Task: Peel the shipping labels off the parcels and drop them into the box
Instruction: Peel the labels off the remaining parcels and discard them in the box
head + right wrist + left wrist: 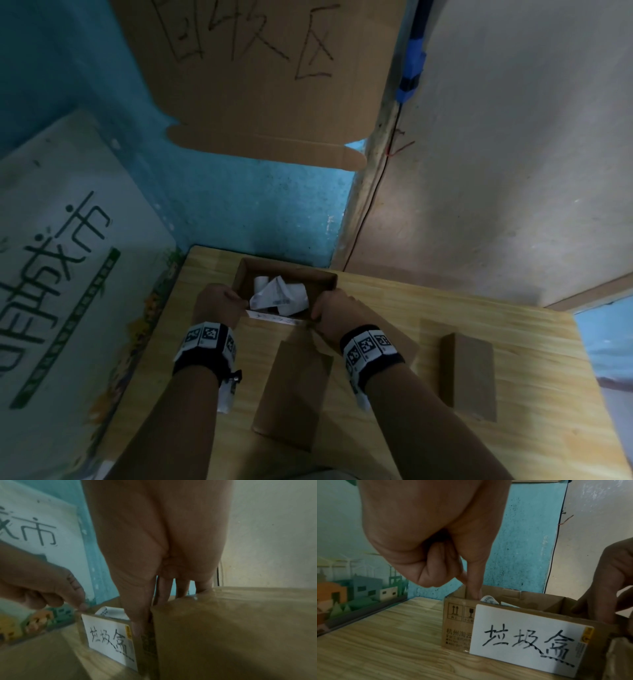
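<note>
Where two hands (219,301) (330,313) meet: one box (329,281)

Bare table (394,301) lay open right of the box (329,279); parcels (291,387) crowded the lower centre.

White sticker (529,641) on box (457,623) front: "垃圾盒". Box side print, partly hidden: "杭州淘云". Wall cardboard (260,68): probably "回收区". Poster (68,267): "城市".

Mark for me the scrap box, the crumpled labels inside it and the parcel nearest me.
scrap box (458,618): left wrist view, printed side wall.
crumpled labels (279,294): head view, middle of the white pile.
parcel (291,394): head view, centre of its top face.
</note>
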